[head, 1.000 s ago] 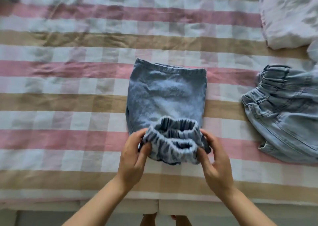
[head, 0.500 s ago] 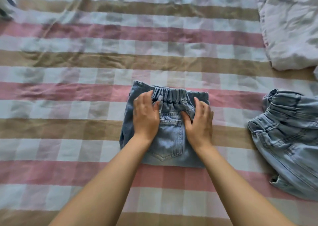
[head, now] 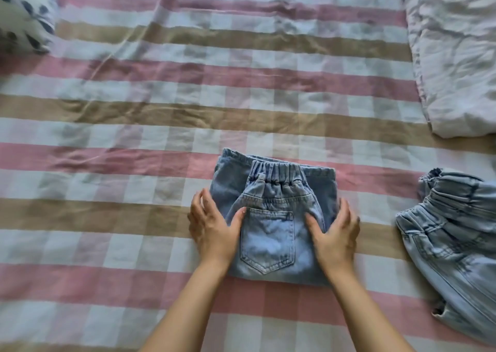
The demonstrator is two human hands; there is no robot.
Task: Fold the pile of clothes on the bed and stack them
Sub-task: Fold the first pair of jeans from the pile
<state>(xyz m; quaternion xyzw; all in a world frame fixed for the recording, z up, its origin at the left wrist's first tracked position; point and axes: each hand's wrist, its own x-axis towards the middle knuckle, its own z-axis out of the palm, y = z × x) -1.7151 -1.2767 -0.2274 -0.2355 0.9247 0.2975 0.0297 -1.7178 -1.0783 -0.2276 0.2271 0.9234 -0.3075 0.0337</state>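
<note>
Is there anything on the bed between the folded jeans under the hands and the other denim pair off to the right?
Nothing visible. Only bare checked bedsheet lies between the folded jeans and the other denim pair. The left hand and right hand rest against the folded jeans' sides, with nothing between.

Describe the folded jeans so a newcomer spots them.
On the checked bedsheet, look front centre, between left hand and right hand. The folded jeans are a neat square, back pocket up; the denim pair to their right lies rumpled.
</note>
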